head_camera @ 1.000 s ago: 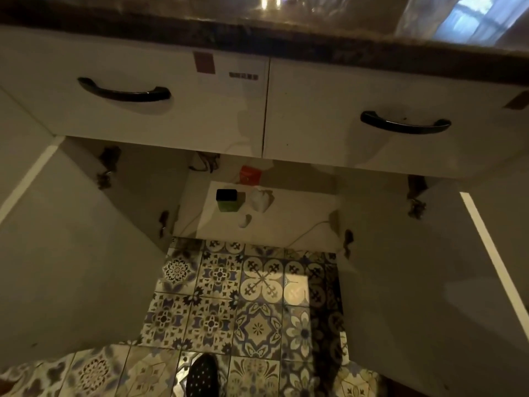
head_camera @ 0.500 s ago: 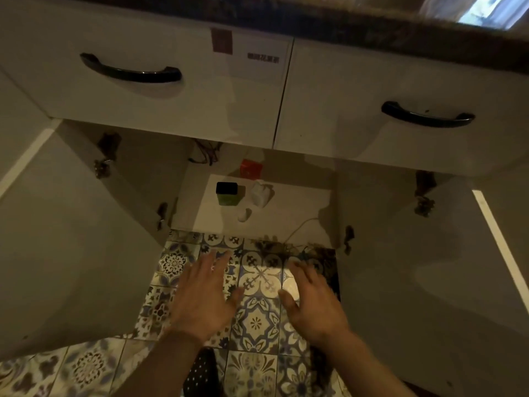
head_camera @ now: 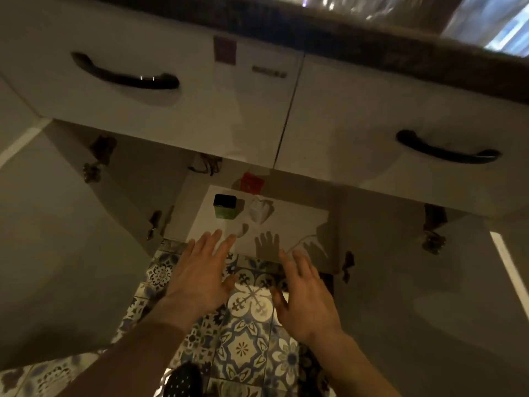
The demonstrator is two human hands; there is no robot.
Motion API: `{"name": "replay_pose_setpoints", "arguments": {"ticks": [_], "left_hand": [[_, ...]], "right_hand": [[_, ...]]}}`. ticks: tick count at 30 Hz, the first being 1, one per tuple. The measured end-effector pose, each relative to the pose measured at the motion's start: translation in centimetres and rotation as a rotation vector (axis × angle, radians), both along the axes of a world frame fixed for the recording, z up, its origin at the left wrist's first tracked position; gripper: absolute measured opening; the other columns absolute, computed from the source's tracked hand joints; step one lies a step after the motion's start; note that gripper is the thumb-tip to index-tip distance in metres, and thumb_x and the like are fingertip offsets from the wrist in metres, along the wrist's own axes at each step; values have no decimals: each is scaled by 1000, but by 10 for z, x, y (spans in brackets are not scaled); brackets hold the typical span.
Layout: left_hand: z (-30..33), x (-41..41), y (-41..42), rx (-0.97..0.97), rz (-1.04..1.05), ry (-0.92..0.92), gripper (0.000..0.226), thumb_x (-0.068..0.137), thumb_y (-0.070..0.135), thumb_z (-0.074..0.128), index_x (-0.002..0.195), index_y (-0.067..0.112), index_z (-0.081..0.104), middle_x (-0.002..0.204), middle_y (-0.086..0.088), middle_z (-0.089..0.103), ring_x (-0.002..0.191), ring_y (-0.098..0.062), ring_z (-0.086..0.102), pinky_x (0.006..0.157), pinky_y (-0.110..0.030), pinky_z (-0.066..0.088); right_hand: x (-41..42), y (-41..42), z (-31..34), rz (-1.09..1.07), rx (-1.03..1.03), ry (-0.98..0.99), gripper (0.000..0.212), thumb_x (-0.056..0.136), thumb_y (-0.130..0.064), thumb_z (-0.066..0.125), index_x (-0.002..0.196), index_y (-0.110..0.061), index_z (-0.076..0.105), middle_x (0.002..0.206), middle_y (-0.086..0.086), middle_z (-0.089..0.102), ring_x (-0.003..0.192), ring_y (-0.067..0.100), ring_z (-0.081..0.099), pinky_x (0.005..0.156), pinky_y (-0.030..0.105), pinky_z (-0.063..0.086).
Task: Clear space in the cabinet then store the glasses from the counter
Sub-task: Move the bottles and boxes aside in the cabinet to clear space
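Note:
The low cabinet stands open, its pale shelf [head_camera: 294,222] showing below two drawers. On the shelf sit a green jar with a black lid [head_camera: 225,206], a white crumpled object [head_camera: 259,214], a small pale piece [head_camera: 242,230] and, further back, a red box [head_camera: 252,183]. My left hand [head_camera: 200,275] is stretched out flat, fingers apart, its fingertips at the shelf's front edge near the jar. My right hand [head_camera: 307,296] is also spread, empty, just short of the shelf. The glasses on the counter show only as blurred glints at the top.
Both cabinet doors hang wide: left door [head_camera: 57,253], right door [head_camera: 429,296]. Two drawers with dark handles [head_camera: 126,77] [head_camera: 446,151] overhang the opening, under the dark counter edge [head_camera: 372,38]. Patterned floor tiles [head_camera: 243,348] lie below; a dotted slipper [head_camera: 181,381] is at the bottom.
Both hands came into view from below and moved forward toward the cabinet shelf; the left fingertips now reach its front edge. The view shifted closer.

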State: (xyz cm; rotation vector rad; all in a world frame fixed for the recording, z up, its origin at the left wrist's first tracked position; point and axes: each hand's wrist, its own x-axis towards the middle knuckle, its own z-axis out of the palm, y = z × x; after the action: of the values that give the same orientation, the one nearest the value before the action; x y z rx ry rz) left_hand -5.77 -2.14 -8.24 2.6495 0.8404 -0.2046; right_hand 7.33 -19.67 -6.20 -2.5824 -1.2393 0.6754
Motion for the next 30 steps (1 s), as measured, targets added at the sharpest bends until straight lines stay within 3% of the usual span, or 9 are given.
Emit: {"name": "replay_pose_setpoints", "arguments": {"ticks": [6, 9, 13, 17, 20, 23, 26, 27, 30], "left_hand": [[-104, -9, 49, -64, 36, 66, 84, 91, 57, 45, 154, 33, -3, 165, -3, 1, 150, -26, 1, 120, -40, -1], [-158, 6, 94, -68, 69, 50, 82, 90, 57, 45, 154, 32, 1, 164, -3, 6, 149, -26, 7, 120, -42, 7], [-219, 34, 155, -77, 93, 42, 85, 92, 57, 48, 155, 33, -4, 165, -2, -3, 151, -24, 1, 120, -41, 1], [-265, 68, 208, -81, 103, 17, 86, 94, 55, 47, 155, 34, -9, 165, 0, -9, 151, -24, -5, 121, -40, -1], [-301, 99, 240, -69, 94, -44, 92, 91, 57, 54, 156, 32, -6, 166, -3, -2, 151, -26, 4, 122, -40, 8], [-345, 135, 256, -63, 82, -107, 101, 83, 55, 67, 156, 34, 0, 165, -2, 9, 147, -25, 17, 119, -38, 18], [-377, 164, 261, -47, 26, -138, 110, 75, 54, 76, 156, 35, 5, 164, -2, 12, 146, -26, 21, 115, -38, 25], [-386, 173, 263, -17, 8, -138, 113, 72, 51, 80, 156, 33, 7, 163, -3, 15, 145, -26, 23, 114, -38, 26], [-402, 190, 267, 86, -42, -130, 104, 71, 40, 82, 153, 28, 20, 152, -3, 31, 134, -27, 33, 107, -40, 35]], "right_hand": [[17, 45, -92, -13, -89, 60, 70, 98, -49, 45, 155, -37, 7, 165, -4, 10, 149, 22, 18, 114, 40, 37], [42, 92, -143, -7, -104, 70, 69, 96, -47, 47, 155, -37, 11, 165, -3, 14, 145, 23, 28, 108, 40, 41], [88, 152, -208, -61, -113, 92, 69, 100, -48, 46, 157, -39, 7, 168, -6, 6, 152, 19, 13, 119, 37, 23], [135, 191, -257, -147, -19, 25, 72, 98, -49, 49, 157, -34, 12, 165, -1, 20, 150, 20, 20, 119, 38, 26], [169, 212, -300, -207, 34, -29, 74, 95, -49, 56, 156, -29, 20, 160, 1, 30, 145, 21, 32, 114, 38, 34], [195, 232, -347, -316, 194, -33, 70, 85, -38, 75, 145, -24, 42, 141, 1, 50, 127, 21, 49, 101, 35, 41], [211, 236, -381, -301, 333, 11, 56, 74, -23, 87, 118, -35, 55, 97, -17, 56, 87, -2, 60, 81, 13, 45], [215, 237, -391, -304, 344, 56, 57, 73, -22, 88, 117, -35, 55, 96, -16, 56, 87, -3, 61, 78, 11, 46], [222, 238, -413, -379, 329, 224, 69, 73, -18, 87, 133, -18, 52, 119, -1, 61, 112, 21, 61, 98, 42, 52]]}}
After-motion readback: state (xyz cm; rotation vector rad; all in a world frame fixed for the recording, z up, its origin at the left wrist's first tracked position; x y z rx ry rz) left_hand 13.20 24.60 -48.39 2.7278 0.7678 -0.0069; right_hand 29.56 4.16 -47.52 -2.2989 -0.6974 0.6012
